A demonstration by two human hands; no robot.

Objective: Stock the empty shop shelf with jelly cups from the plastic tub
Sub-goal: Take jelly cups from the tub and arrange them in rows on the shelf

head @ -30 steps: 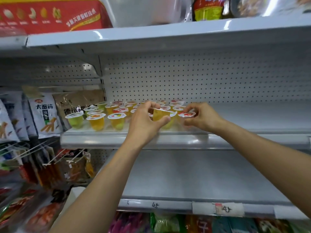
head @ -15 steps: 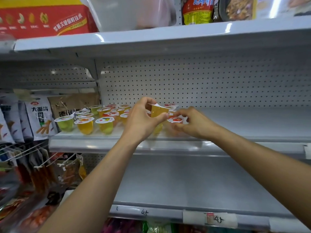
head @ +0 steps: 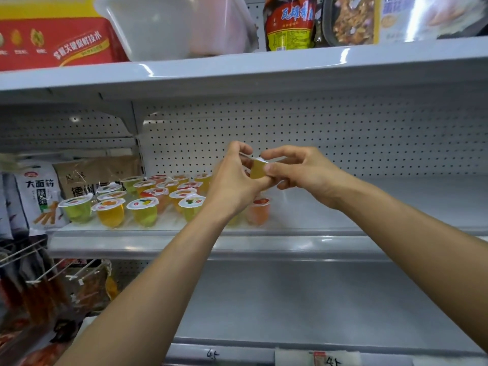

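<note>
A yellow jelly cup (head: pixel 257 169) is held in the air above the middle shelf (head: pixel 369 204). My left hand (head: pixel 232 180) grips it from the left and my right hand (head: pixel 303 171) pinches it from the right with thumb and fingers. Several jelly cups (head: pixel 144 211) in green, yellow and orange stand in rows on the left part of that shelf. An orange cup (head: pixel 258 210) stands at the right end of the front row, just under my hands. A clear plastic tub (head: pixel 171 25) sits on the top shelf.
Snack bags (head: pixel 39 191) hang and stand at the left of the cups. A red box (head: pixel 52 40) and food packets (head: pixel 289 22) share the top shelf with the tub. The lower shelf (head: pixel 290 299) shows a bare grey surface with price labels (head: pixel 317 359) on its front rail.
My right hand left the orange cup standing on the shelf and rose to meet the yellow cup. My left hand lifted that cup higher, and both hands now hold it.
</note>
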